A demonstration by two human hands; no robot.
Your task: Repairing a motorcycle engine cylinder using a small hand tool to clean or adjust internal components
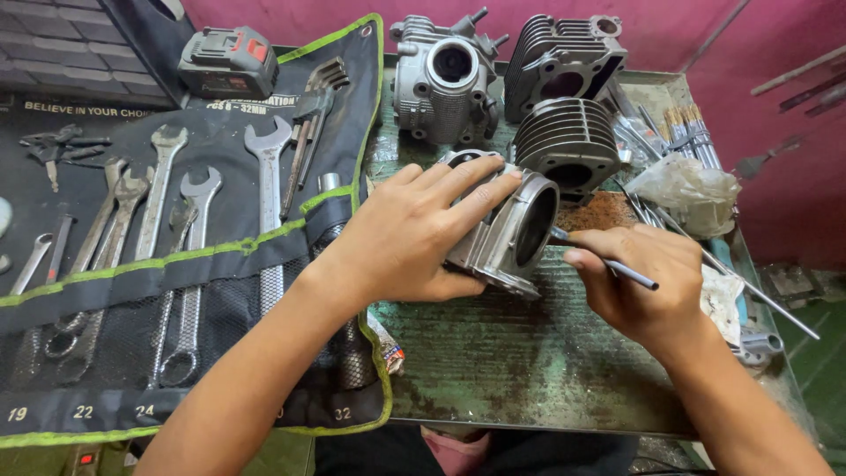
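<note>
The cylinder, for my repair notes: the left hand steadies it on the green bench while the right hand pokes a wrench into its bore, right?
Not quite. In the head view the right hand holds a thin metal rod, not a wrench, at the bore. The left hand does steady the cylinder on the green bench.

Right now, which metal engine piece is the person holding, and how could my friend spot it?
Start at the worn green workbench, right of the black wrench roll. The engine cylinder lies on its side under the left hand. Unlike the three finned engine parts behind it, its round bore faces a thin rod held by the right hand.
</note>
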